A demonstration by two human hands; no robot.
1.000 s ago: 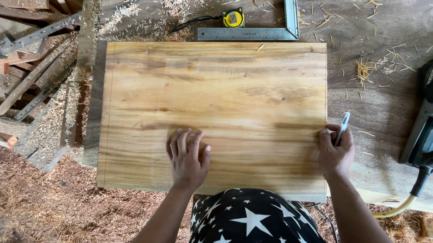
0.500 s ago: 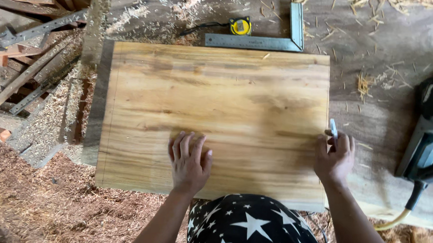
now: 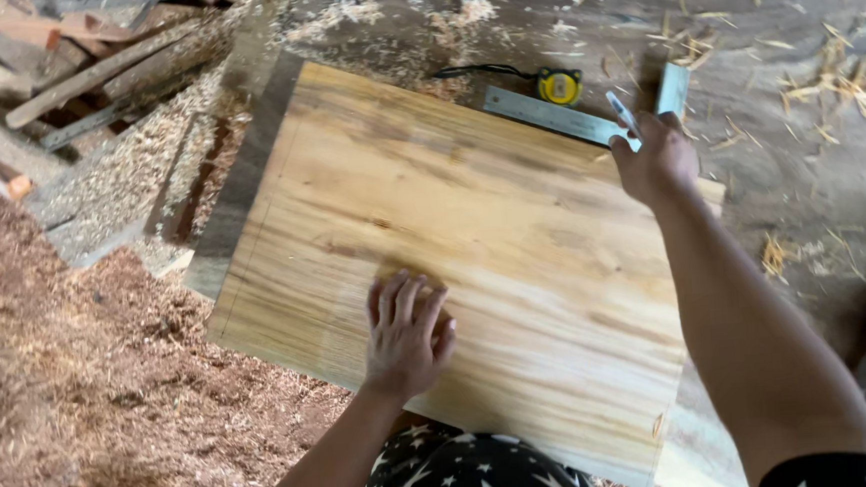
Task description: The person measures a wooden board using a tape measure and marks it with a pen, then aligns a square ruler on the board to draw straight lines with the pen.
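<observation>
Left hand (image 3: 406, 337) lies flat, fingers spread, on the board (image 3: 474, 261); right hand (image 3: 655, 160), gripping a pen (image 3: 625, 116), reaches the steel square (image 3: 586, 116).

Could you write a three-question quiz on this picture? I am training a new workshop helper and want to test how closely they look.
1. True or false: the left hand lies flat on the wooden board.
2. Which thing is the right hand reaching towards at the far edge of the board? A) a hammer B) the metal square C) a paint can
3. What colour is the tape measure beside the square?

Key
1. True; its fingers are spread on the board's surface.
2. B; the right hand, holding a thin pen-like object, is at the square's corner.
3. Yellow.
</observation>
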